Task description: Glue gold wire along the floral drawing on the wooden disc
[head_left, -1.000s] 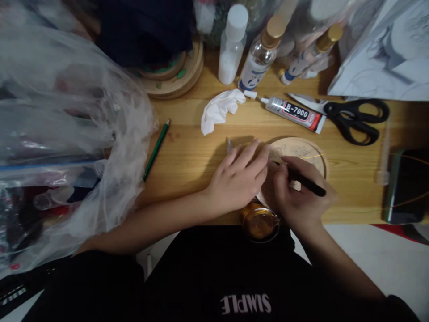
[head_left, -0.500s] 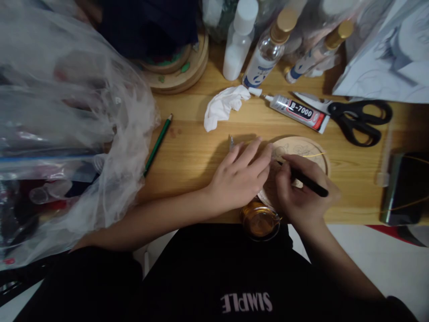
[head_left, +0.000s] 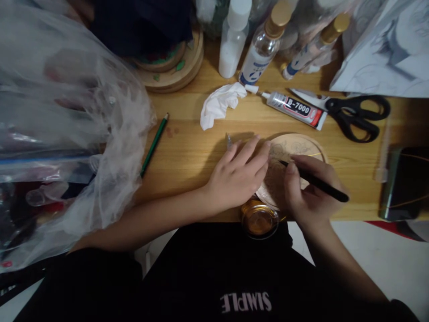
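A round wooden disc (head_left: 310, 142) with fine line drawings lies in front of me on the table. My left hand (head_left: 239, 172) rests palm down at its left edge, fingers stretched out, holding nothing. With my right hand (head_left: 313, 188) I grip slim black tweezers (head_left: 323, 185), their thin tip at the middle of the disc. A thin gold wire (head_left: 315, 154) shows at the disc's upper right, beyond my right fingers. Below the disc, at the table edge, sits a clear round container (head_left: 259, 221) with amber-gold contents. A small pointed clear tip (head_left: 229, 139) stands beyond my left fingers.
Behind the disc lie crumpled tissue (head_left: 219, 105), a B-7000 glue tube (head_left: 296, 109) and black scissors (head_left: 358, 114). Bottles (head_left: 259, 49) stand farther back. A green pencil (head_left: 154, 145) and plastic bags (head_left: 114, 129) are left; a dark phone-like object (head_left: 402, 183) is right.
My right hand has shifted slightly right, and the tweezers are tilted lower, showing more of their length. My left hand stays at the disc's edge. The whole view has shifted slightly.
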